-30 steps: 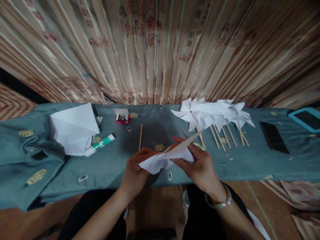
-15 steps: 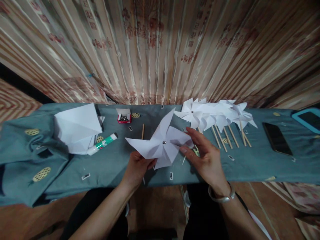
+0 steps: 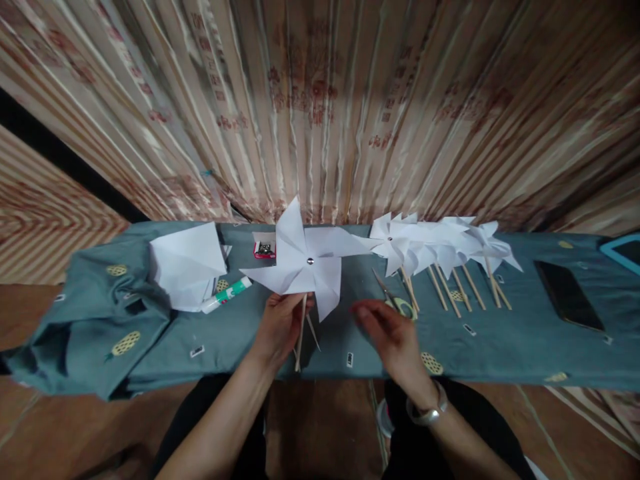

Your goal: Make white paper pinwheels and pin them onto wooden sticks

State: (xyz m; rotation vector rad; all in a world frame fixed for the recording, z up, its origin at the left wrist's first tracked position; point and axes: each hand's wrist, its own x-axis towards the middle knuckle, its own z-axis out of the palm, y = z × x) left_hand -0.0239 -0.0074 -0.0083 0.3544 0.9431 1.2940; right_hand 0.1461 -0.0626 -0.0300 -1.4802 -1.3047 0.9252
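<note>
A white paper pinwheel (image 3: 325,270) with a round metal pin at its centre is held up in front of me. My left hand (image 3: 283,327) is closed around its wooden stick (image 3: 301,337), just under the paper blades. A thin pale pointed piece (image 3: 313,332) sticks out below the blades beside the stick; its kind is unclear. My right hand (image 3: 393,333) is apart from the pinwheel, to its right, with loosely bent fingers, blurred at the tips, and nothing visible in them. Just behind it lie scissors (image 3: 404,307) with light green handles.
Several finished pinwheels (image 3: 440,243) lie in an overlapping row at the back right. A phone (image 3: 569,293) and a blue-edged device (image 3: 623,250) are farther right. At left are white paper sheets (image 3: 187,263), a glue stick (image 3: 227,295) and a small red box of pins (image 3: 264,250).
My right hand has let go of the pinwheel blade and drawn back. My left hand has tilted the pinwheel more upright, and its blades have turned. The scissors show more fully.
</note>
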